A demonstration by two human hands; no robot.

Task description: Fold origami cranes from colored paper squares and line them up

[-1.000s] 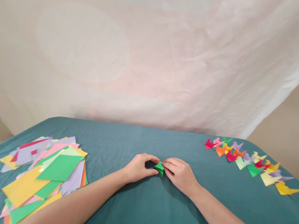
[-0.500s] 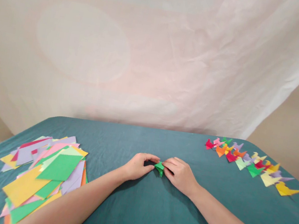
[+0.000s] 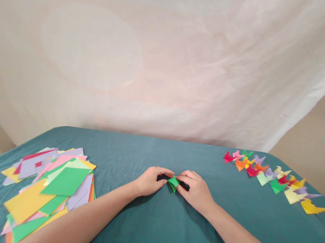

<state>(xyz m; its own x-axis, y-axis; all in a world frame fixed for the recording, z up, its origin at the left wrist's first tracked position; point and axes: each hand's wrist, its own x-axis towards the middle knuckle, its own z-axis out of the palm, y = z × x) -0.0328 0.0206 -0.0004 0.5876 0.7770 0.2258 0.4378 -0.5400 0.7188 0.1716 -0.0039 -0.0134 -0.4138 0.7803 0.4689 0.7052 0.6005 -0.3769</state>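
Near the middle of the table, a small piece of folded green paper (image 3: 173, 181) is pinched between my two hands. My left hand (image 3: 152, 180) grips its left side, thumb and forefinger curved together. From the right, the fingertips of my right hand (image 3: 196, 189) close on the other side. The paper has a pointed, partly spread shape, with one tip toward me. Dark patches show in the gap of each hand, and I cannot make out what they are. The fingers hide part of the folds.
Loose coloured paper sheets (image 3: 67, 180) lie in an overlapping pile at the left, partly behind my left forearm. Several folded paper birds (image 3: 277, 186) stand in slanting rows at the right. A teal cloth (image 3: 136, 234) covers the table; a pale sheet (image 3: 174, 56) hangs behind it.
Both hands stay almost in place around the green paper, which looks slightly more spread. Dark patches now show in the gaps of the hands. The view has shifted very slightly.
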